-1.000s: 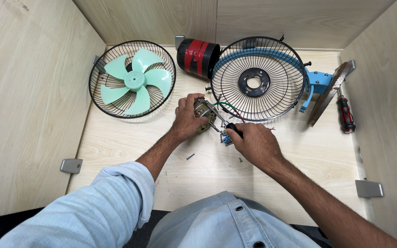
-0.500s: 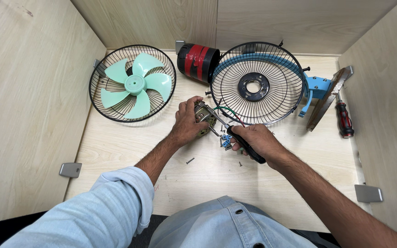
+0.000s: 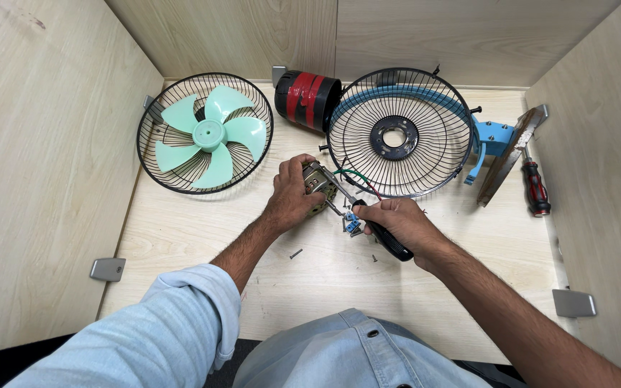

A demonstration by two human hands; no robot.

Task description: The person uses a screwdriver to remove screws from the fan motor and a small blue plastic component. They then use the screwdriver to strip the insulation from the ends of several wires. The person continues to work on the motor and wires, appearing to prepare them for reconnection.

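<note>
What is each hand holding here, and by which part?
The left hand grips the small fan motor around its body. The right hand holds a screwdriver by its black handle, tip toward the motor.

Head view, steeply down, close

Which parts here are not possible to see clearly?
Head view:
- Fan motor: mostly covered by the left hand.
- Screwdriver tip: hidden among small parts.
- Loose screws: too small to identify.
- Blue bracket: partly behind the wire guard.
</note>
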